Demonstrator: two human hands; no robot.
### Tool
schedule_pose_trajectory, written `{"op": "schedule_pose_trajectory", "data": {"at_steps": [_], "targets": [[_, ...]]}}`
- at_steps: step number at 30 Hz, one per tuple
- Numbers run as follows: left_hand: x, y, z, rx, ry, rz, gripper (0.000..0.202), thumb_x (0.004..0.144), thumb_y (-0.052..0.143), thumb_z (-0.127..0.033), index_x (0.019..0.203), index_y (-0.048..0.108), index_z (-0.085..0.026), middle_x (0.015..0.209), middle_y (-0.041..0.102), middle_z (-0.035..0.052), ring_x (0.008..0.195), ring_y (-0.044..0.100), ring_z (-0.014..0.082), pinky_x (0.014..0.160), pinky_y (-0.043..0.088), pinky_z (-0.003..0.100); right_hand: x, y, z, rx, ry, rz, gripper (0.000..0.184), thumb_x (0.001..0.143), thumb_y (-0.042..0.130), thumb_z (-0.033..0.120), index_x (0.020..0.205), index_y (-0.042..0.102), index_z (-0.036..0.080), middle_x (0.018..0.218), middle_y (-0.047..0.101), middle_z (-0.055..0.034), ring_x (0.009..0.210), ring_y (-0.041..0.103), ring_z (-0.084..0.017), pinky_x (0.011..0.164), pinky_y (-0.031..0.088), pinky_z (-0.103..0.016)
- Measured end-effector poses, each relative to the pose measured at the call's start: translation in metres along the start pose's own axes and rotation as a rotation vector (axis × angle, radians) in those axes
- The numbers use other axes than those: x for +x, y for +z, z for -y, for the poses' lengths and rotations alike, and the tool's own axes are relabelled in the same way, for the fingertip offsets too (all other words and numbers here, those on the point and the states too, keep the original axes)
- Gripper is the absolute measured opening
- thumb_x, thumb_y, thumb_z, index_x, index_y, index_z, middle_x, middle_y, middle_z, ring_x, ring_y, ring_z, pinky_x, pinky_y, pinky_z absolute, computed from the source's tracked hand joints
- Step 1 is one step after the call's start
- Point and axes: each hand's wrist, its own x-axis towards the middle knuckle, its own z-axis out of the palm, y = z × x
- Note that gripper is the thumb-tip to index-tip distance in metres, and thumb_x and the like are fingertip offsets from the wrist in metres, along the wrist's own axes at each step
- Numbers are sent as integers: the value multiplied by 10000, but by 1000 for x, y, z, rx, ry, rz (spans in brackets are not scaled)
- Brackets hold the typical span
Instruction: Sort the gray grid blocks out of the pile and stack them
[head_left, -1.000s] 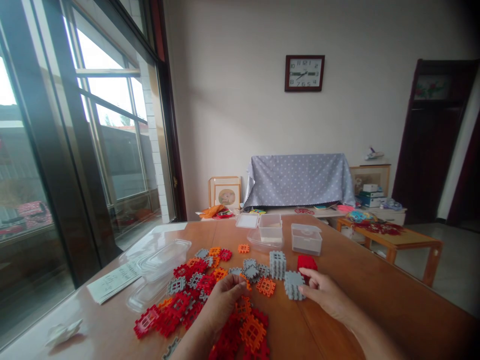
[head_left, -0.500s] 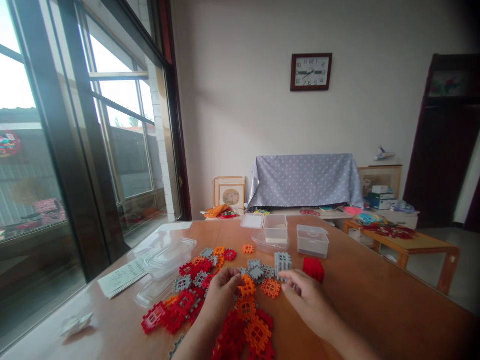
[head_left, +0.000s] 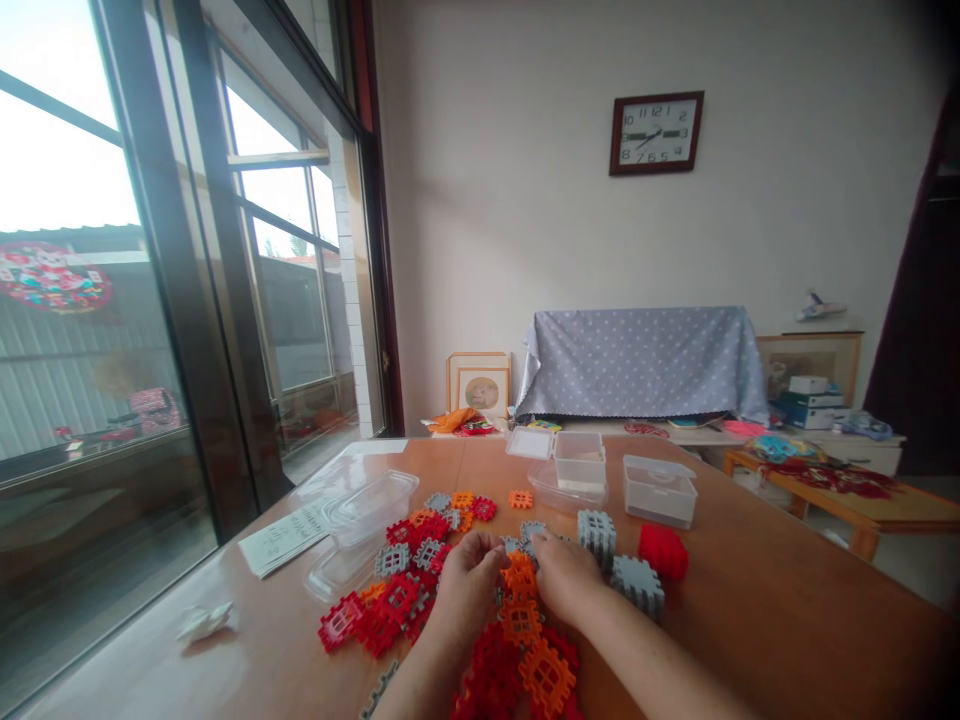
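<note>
On the wooden surface (head_left: 750, 590), orange plastic waffle blocks (head_left: 520, 578) were flanked by the curled left hand (head_left: 465, 590) and right hand (head_left: 566, 578), any grip unseen; light and stiff, they were best taken by the edges.

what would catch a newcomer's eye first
A loose heap of red, orange and grey plastic lattice blocks covers the middle of the orange-brown wooden table, where the bare left hand and right hand meet. Beyond, a dark red square wall clock hangs on the pale wall above a grey polka-dot cloth.
</note>
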Motion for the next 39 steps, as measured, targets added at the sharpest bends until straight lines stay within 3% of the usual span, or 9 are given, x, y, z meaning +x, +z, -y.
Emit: {"op": "schedule_pose_trajectory", "data": {"at_steps": [7, 12, 16, 21, 23, 25, 28, 33, 39], "targets": [[-3, 3, 3, -3, -32, -29, 213, 733, 726, -354, 795, 612, -185, 664, 608, -27, 547, 479, 95, 546, 344, 215, -1, -1, -4, 125, 39, -50, 227, 931, 522, 124, 917, 736, 198, 980, 761, -129, 966, 718, -289, 839, 469, -344], [3, 4, 9, -25, 55, -80, 258, 714, 770, -361, 828, 626, -180, 692, 595, -24, 643, 532, 124, 629, 403, 236, -11, -8, -3, 396, 16, -101, 295, 992, 464, 256, 1178, 690, 219, 1035, 752, -85, 951, 689, -247, 792, 472, -302], [-1, 5, 5, -93, 34, -79, 355, 704, 809, -395, 939, 657, -176, 872, 679, 27, 811, 615, 163, 759, 449, 258, -30, -19, 5, 632, -17, -65, 401, 1032, 359, 358, 1257, 647, 193, 890, 709, -19, 653, 613, -164, 620, 455, -258], [-7, 6, 5, -163, -115, 115, 337, 735, 788, -430, 899, 656, -167, 677, 613, -21, 586, 498, 102, 581, 344, 225, -53, -31, 7, 1107, 19, 6, 425, 973, 500, 442, 1251, 653, 160, 791, 628, 22, 537, 486, -110, 599, 413, -263], [-7, 5, 7, -201, -127, 160, 313, 720, 793, -400, 860, 643, -163, 629, 586, -35, 545, 458, 85, 552, 309, 219, -57, -31, 3, 1099, 33, -5, 466, 950, 525, 430, 1319, 620, 163, 866, 660, -5, 622, 562, -139, 666, 461, -286], [-6, 5, 9, -234, -150, 173, 307, 711, 794, -390, 846, 640, -162, 613, 581, -38, 531, 446, 77, 542, 298, 214, -61, -30, -2, 1016, 21, -64, 547, 907, 569, 378, 1421, 548, 191, 1102, 690, -60, 818, 649, -184, 810, 508, -326], [-6, 4, 10, -264, -189, 183, 308, 705, 801, -388, 843, 647, -160, 604, 580, -37, 532, 453, 73, 535, 292, 205, -67, -30, -10, 809, -48, -160, 667, 823, 628, 269, 1476, 494, 258, 1390, 600, -75, 1062, 646, -221, 987, 489, -377], [-9, 6, 7, -317, -230, 229, 299, 697, 826, -357, 828, 643, -160, 618, 586, -36, 549, 491, 75, 540, 309, 196, -78, -36, -16, 614, -129, -181, 632, 794, 694, 261, 1408, 548, 275, 1416, 576, -64, 1176, 612, -248, 1024, 491, -386], [-19, 11, -3, -324, -262, 281, 320, 749, 824, -371, 923, 663, -155, 733, 657, -3, 614, 567, 82, 565, 352, 188, -81, -45, -29, 628, -173, -209, 470, 822, 709, 294, 1282, 621, 261, 1250, 644, -62, 1102, 622, -248, 988, 504, -388]]}}
